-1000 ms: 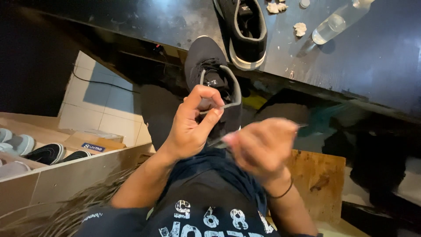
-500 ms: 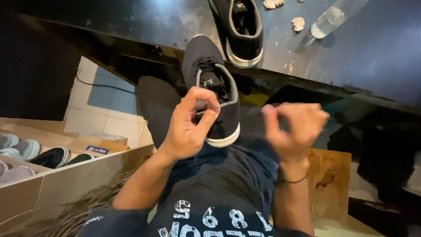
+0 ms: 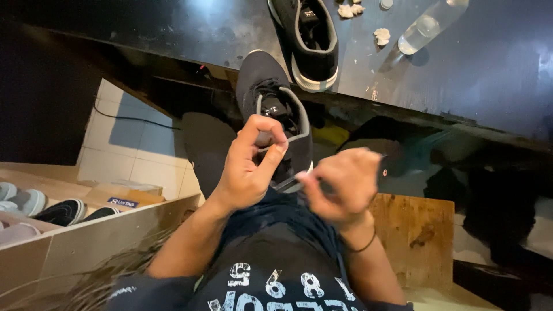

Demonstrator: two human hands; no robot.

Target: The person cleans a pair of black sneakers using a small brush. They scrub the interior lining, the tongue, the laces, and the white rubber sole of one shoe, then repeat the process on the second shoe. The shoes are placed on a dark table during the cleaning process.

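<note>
A black sneaker [image 3: 271, 98] with a grey collar and white sole rests on my lap, toe pointing away. My left hand [image 3: 250, 170] pinches it at the collar near the tongue, thumb and forefinger closed. My right hand [image 3: 343, 187] is blurred, with curled fingers, just right of the sneaker's heel; whether it holds anything is unclear. A matching black sneaker [image 3: 308, 43] lies on the dark table [image 3: 173, 23] beyond.
A clear plastic bottle [image 3: 429, 26] and crumpled paper bits [image 3: 381, 35] lie on the table. A wooden shelf [image 3: 86, 230] with several shoes [image 3: 63, 212] stands at left. At right is a wooden board [image 3: 417, 236], with white floor tiles [image 3: 138, 152] below.
My right hand swung out and up to the right, then came back down beside the sneaker's heel. My left hand kept its pinch on the sneaker.
</note>
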